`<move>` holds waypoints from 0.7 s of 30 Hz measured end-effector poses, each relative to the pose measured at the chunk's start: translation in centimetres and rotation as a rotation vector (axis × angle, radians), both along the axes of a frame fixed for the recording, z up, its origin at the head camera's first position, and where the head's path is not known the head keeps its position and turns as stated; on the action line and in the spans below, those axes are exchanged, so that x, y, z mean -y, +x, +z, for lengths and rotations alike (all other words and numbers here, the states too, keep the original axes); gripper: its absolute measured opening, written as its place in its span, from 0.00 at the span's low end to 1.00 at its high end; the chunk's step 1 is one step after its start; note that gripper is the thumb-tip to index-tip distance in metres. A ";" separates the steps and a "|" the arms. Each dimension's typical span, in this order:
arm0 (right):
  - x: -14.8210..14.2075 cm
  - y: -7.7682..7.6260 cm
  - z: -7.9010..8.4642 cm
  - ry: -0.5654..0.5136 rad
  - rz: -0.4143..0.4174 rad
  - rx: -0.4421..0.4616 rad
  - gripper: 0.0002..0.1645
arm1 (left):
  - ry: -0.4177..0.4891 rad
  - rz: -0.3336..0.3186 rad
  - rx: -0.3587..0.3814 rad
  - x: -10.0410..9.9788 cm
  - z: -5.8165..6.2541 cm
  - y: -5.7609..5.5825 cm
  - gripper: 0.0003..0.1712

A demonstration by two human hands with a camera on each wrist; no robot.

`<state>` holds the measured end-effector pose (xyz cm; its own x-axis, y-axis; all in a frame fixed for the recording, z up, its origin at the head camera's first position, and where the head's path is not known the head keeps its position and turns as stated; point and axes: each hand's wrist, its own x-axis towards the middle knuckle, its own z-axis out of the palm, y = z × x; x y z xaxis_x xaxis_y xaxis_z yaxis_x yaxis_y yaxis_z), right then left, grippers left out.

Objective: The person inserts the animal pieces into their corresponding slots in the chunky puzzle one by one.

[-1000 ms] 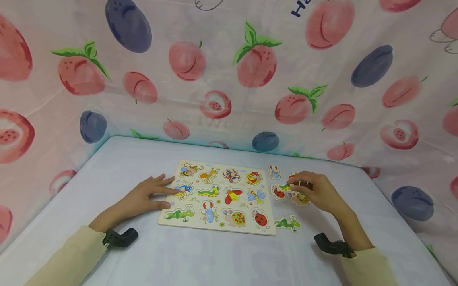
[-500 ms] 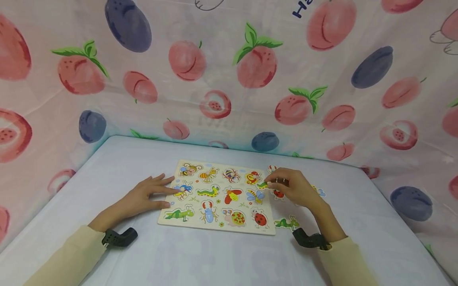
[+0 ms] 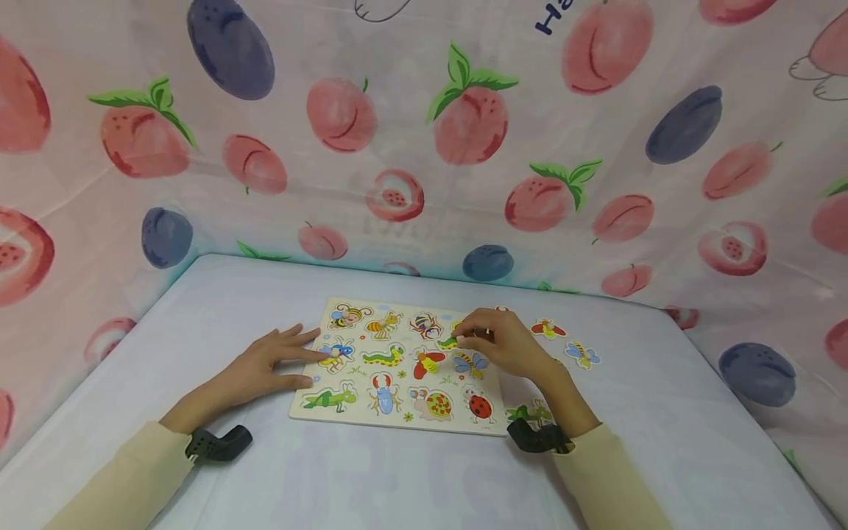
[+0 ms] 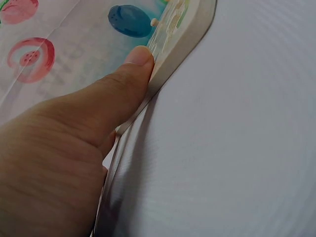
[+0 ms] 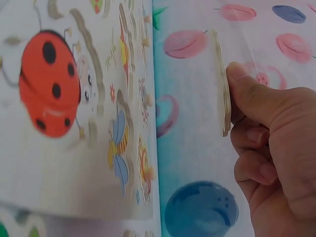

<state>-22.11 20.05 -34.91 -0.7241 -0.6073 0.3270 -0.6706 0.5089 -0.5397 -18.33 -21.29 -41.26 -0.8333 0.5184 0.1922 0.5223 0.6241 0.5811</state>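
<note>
A flat wooden insect puzzle board (image 3: 331, 417) lies on the table. My left hand (image 3: 268, 363) rests at its left side with fingers spread over the edge, the thumb (image 4: 133, 69) along the board's rim in the left wrist view. Between thumb and fingertips my right hand (image 3: 510, 344) pinches a green caterpillar puzzle piece (image 3: 447, 343), close over the board's upper right part. In the right wrist view that piece (image 5: 221, 86) shows edge-on, apart from the board. A printed caterpillar shape (image 3: 383, 355) lies to the left of it, and the ladybird shape (image 3: 478, 405) is lower right.
Right of the board lie loose pieces: a red-winged moth (image 3: 548, 329), a dragonfly (image 3: 583, 355) and a grasshopper (image 3: 538, 412) partly behind the right wrist camera (image 3: 538, 437). Others are hidden by the right arm. A fruit-patterned cloth (image 3: 437, 206) rises behind the table.
With the caterpillar piece pinched, my right hand has moved left from the loose pieces to over the board, uncovering the moth and dragonfly pieces. My left hand has stayed in place.
</note>
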 end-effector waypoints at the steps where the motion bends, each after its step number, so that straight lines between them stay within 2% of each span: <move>1: 0.2 -0.1 -0.1 -0.002 0.006 -0.004 0.07 | -0.002 0.000 0.000 0.0 0.0 0.0 0.26; 10: 2.9 -0.4 -0.5 -0.053 0.063 0.004 0.07 | -0.013 0.003 -0.003 0.2 -0.2 0.0 0.27; 21: 6.4 -0.3 -1.1 0.003 0.054 0.011 0.06 | -0.013 0.007 -0.003 0.0 -0.2 0.1 0.27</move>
<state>-22.45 13.61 -35.97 -0.6935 -0.6467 0.3177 -0.6915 0.4735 -0.5455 -18.22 -21.34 -41.46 -0.8364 0.5146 0.1885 0.5196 0.6352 0.5715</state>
